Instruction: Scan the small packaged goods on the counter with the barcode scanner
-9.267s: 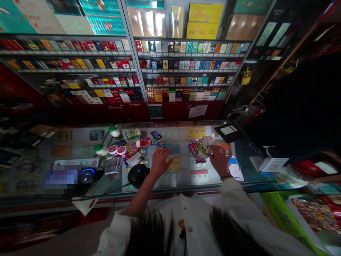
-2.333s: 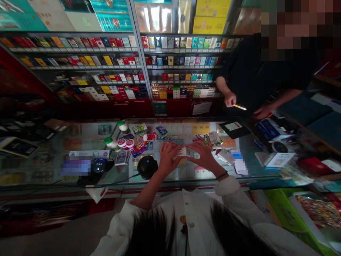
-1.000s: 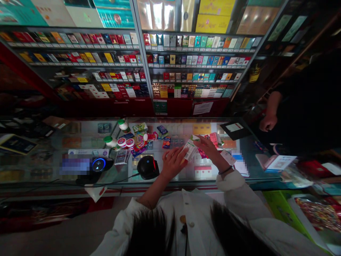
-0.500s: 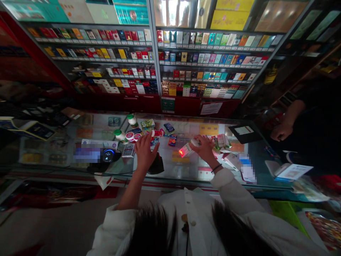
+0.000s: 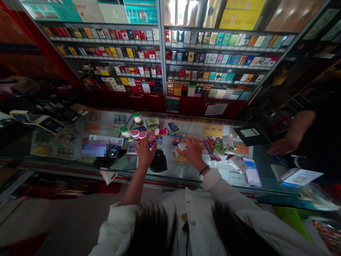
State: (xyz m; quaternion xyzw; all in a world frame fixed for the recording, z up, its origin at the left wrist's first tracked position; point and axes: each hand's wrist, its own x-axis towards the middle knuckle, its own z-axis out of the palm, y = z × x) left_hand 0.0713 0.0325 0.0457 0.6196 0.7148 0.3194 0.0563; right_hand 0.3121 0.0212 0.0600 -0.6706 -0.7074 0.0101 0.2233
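My right hand (image 5: 192, 153) is closed around a small white and green box (image 5: 182, 146), held above the glass counter. My left hand (image 5: 145, 153) reaches over the counter with thumb and fingers apart, at the near edge of a cluster of small goods. Beside its fingertips lie a bright red and yellow packet (image 5: 152, 134), two round red and white tubs (image 5: 138, 134) and a pink and white tube (image 5: 162, 132). Whether the fingertips touch the packet is hidden. A black device (image 5: 158, 161) with a small blue light stands just right of my left wrist.
White bottles with green caps (image 5: 137, 118) stand behind the tubs. Purple packets (image 5: 211, 148), a phone (image 5: 250, 167) and a folded white stand (image 5: 301, 176) lie to the right. Another person's hand (image 5: 285, 145) rests by a black tray (image 5: 250, 134). Cigarette shelves (image 5: 162, 46) rise behind.
My right hand has moved left with the box, and the red light on the box is gone. My left hand has shifted slightly and its fingers reach lower. The other person's hand has stretched toward the counter.
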